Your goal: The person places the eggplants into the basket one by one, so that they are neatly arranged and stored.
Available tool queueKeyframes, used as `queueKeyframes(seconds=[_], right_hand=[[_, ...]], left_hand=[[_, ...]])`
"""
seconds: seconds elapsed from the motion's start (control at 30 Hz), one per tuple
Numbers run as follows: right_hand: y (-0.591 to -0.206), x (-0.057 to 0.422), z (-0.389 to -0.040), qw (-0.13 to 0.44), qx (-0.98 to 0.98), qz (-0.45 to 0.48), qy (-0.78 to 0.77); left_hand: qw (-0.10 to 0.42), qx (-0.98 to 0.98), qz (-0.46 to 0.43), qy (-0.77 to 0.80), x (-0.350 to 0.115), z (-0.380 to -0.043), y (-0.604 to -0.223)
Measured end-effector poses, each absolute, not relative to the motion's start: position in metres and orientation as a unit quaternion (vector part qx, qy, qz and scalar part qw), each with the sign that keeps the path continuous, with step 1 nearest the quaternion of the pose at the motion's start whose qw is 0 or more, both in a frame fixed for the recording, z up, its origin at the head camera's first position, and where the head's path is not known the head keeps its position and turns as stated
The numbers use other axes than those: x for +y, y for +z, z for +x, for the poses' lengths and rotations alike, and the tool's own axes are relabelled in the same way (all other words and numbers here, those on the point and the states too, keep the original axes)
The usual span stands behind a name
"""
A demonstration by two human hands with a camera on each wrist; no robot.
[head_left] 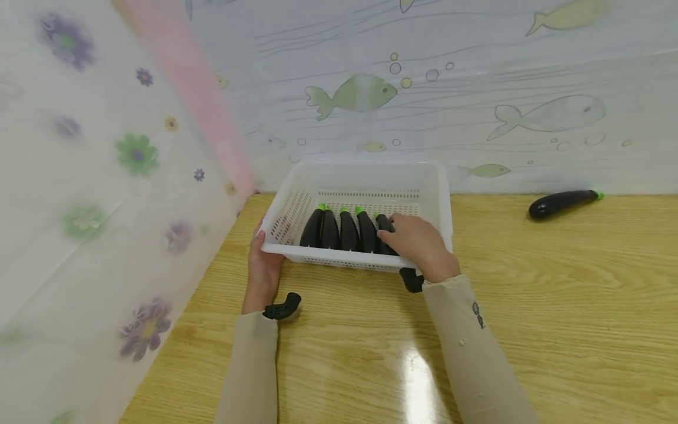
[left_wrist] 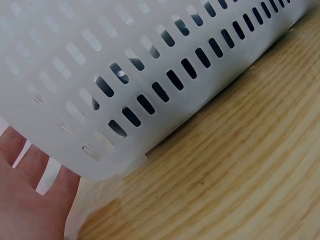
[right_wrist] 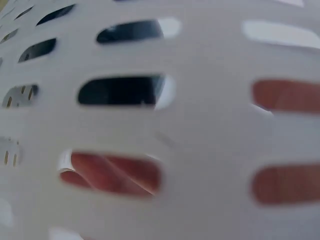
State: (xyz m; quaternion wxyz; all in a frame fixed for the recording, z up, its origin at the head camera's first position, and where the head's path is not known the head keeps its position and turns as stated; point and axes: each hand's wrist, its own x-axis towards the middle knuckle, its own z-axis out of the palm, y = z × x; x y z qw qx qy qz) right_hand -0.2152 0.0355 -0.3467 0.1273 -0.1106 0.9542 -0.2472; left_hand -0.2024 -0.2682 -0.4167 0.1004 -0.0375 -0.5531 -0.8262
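Note:
A white perforated plastic basket (head_left: 365, 259) stands on the table, with several dark eggplants (head_left: 349, 231) side by side in it, their green stem ends toward the back. At the basket's left end my left hand (head_left: 263, 266) grips the corner, thumb on the rim; the left wrist view shows fingers against the outer wall. My right hand (head_left: 418, 238) reaches over the front rim and holds the rightmost eggplant (head_left: 384, 224) between thumb and fingers. Skin shows through the basket's slots in the right wrist view; the fingertips are partly hidden.
Another eggplant (head_left: 562, 205) lies on the wooden table (head_left: 572, 306) at the back right, near the wall. A wall covering (head_left: 450, 135) with fish drawings stands behind the basket. To the left hangs a flower-patterned covering (head_left: 106, 235).

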Motion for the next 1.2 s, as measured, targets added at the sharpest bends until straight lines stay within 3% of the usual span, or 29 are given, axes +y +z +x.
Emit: queueKeyframes(seconds=[0.7,1.2], right_hand=[[-0.344,0.037,-0.21,0.094,0.954,-0.111,-0.261],[-0.33,0.039,-0.199,0.079,0.933,-0.195,-0.291]], left_hand=[[0.104,-0.537,-0.041,-0.836,-0.266,-0.201,-0.416],[0.102,-0.54,-0.042,-0.835,-0.266,-0.201,-0.416]])
